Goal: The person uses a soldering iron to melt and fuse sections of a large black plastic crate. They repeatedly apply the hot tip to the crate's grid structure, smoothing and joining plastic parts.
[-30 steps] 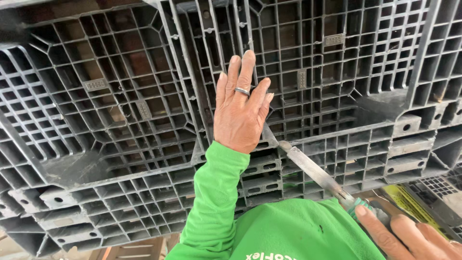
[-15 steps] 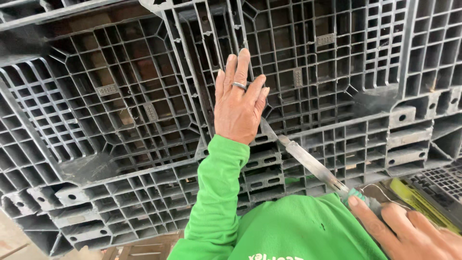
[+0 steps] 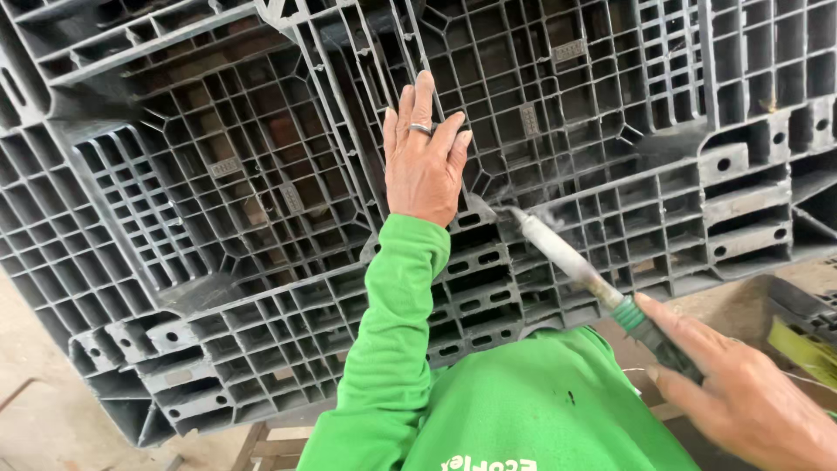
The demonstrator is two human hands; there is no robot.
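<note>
A large grey plastic pallet with a grid of ribs fills the view. My left hand, a ring on one finger, lies flat on it with fingers together, pressing on a rib near the middle. My right hand at the lower right grips the green-and-black handle of a long metal-tipped tool. The tool's tip touches the pallet just right of my left wrist, and a wisp of smoke rises there. My green sleeve runs up from the bottom.
A second grey pallet section continues to the right. A yellow-green object and a dark edge lie at the far right. Bare concrete floor shows at the lower left, with wooden pieces under the pallet.
The tool's tip has moved up and left to the rib beside my left wrist, and smoke now shows there. My left hand stays pressed on the pallet.
</note>
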